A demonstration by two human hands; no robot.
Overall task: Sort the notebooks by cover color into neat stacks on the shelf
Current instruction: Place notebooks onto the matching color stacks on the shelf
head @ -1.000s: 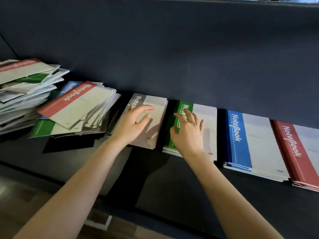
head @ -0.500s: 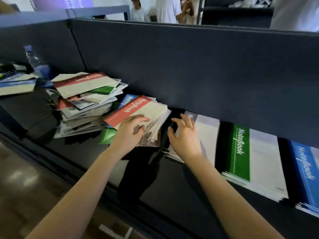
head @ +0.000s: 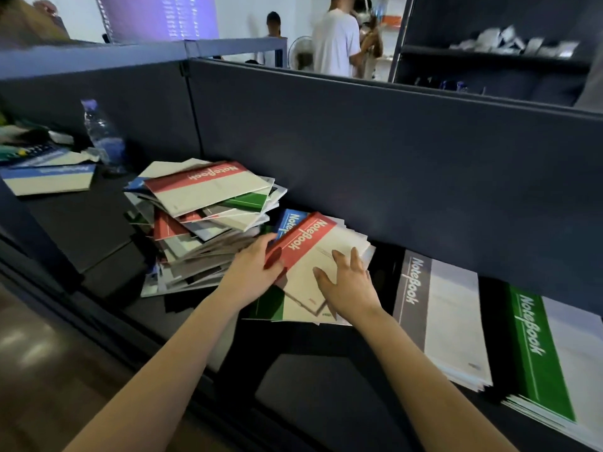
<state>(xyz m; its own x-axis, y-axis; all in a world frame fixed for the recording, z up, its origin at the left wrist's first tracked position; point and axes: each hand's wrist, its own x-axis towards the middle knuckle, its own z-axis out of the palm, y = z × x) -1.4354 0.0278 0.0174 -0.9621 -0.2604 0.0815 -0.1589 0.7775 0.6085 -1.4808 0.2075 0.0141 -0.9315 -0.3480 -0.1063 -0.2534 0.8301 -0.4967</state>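
Dark shelf point(head: 310, 386) along a grey partition point(head: 359, 158), people standing beyond it: that is what my feed gives me. Both hands are on the red notebook point(head: 303, 239), which lies askew on top of a small loose pile in the middle of the shelf. A blue notebook point(head: 288, 220) and a green notebook point(head: 270, 305) peek out from under it. I see the left hand point(head: 251, 275) gripping the near corner of the red spine, fingers curled round the edge. The right hand point(head: 349, 285) lies flat on the white part of the cover, fingers spread, holding nothing. Just left stands a messy heap point(head: 202, 230) of mixed covers. To the right sit a neat grey stack point(head: 440, 314) and, beside it, a green stack point(head: 538, 353). A water bottle point(head: 101, 132) stands far left.
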